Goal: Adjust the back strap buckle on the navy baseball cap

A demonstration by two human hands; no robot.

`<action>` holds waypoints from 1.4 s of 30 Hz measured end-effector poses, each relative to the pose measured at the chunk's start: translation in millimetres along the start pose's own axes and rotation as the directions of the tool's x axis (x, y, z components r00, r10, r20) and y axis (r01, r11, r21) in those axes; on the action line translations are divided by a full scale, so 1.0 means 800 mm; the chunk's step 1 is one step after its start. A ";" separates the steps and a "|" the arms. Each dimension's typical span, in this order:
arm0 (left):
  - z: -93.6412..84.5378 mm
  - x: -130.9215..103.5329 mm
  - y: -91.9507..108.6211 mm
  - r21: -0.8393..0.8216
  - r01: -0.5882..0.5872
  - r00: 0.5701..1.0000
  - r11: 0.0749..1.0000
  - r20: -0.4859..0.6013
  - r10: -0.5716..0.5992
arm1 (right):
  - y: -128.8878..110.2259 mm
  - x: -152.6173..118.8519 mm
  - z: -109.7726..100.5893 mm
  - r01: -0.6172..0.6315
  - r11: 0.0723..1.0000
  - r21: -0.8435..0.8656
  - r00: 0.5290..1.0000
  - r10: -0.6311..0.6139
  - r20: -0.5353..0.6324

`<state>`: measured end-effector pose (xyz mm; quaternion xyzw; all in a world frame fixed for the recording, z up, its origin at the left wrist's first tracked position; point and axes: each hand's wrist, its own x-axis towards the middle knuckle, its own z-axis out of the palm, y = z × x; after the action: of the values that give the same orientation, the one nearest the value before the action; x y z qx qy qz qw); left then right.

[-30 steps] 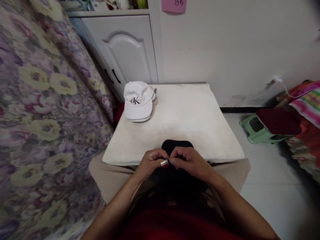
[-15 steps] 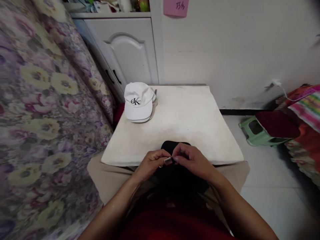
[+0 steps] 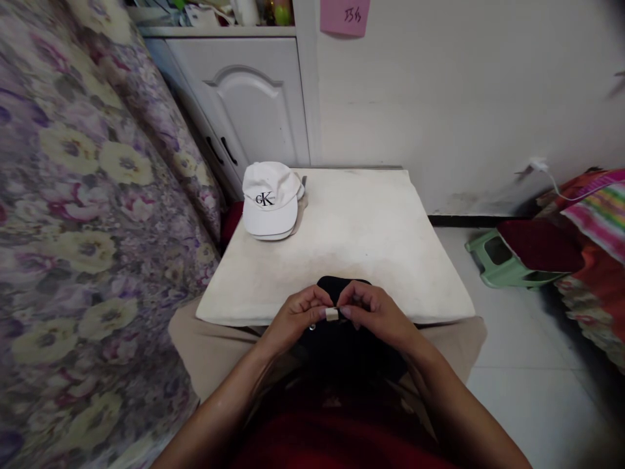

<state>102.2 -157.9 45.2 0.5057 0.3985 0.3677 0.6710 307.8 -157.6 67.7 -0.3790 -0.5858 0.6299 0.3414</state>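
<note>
Fingers point(image 3: 319, 306) pinch a small silvery clasp point(image 3: 332, 314) (on black fabric point(image 3: 342, 286)).

Home bedrm: floral bedspread point(image 3: 73, 195), white cabinet point(image 3: 249, 98), low table point(image 3: 371, 221) w/ cap point(image 3: 269, 197).

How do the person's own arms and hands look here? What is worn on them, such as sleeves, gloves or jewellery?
Both forearms are bare up to the bottom edge of the picture: no sleeves show, no gloves, no watch and no bracelet. The left hand and the right hand are bare too. I cannot tell whether a finger carries a ring. Below the arms, red clothing covers the body.
</note>
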 end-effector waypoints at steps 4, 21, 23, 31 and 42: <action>-0.001 0.000 -0.002 -0.020 -0.002 1.000 1.000 0.007 0.002 | 0.009 0.003 0.005 -0.005 0.989 0.148 1.000 0.010 -0.027; 0.004 0.000 0.001 -0.080 0.017 1.000 0.997 -0.010 -0.018 | 0.022 -0.003 0.001 -0.043 0.994 0.103 0.998 0.047 -0.039; 0.005 0.001 0.000 -0.068 0.012 1.000 0.998 -0.009 -0.013 | 0.023 -0.001 0.003 -0.048 0.989 0.140 0.998 0.054 -0.045; 0.006 0.001 0.002 -0.078 0.017 1.000 0.997 -0.004 -0.017 | 0.026 0.000 0.005 -0.064 0.968 0.244 0.997 0.075 -0.036; 0.007 0.000 0.007 0.034 0.045 0.999 0.998 0.012 -0.045 | 0.029 0.000 -0.002 -0.054 0.976 0.211 0.998 0.058 -0.011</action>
<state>106.6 -159.1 51.3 0.5102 0.4119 0.3424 0.6729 309.3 -158.8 44.6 -0.3623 -0.5020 0.6945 0.3666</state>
